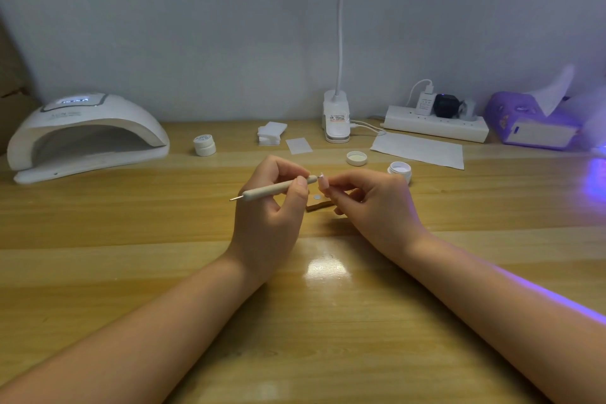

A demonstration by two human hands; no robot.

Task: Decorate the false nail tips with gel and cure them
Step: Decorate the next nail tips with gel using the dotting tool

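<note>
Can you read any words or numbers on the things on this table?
None can be read for sure.
Nail lamp: lit display and a faint line under it, too blurred.
Small jar: lid print too small.
Lamp clip: sticker too blurred.
Charger: tiny print, unreadable.

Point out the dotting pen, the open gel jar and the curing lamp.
dotting pen (pixel 275 188), head view, middle of its shaft.
open gel jar (pixel 400 170), head view, its rim.
curing lamp (pixel 88 115), head view, its dome.
</note>
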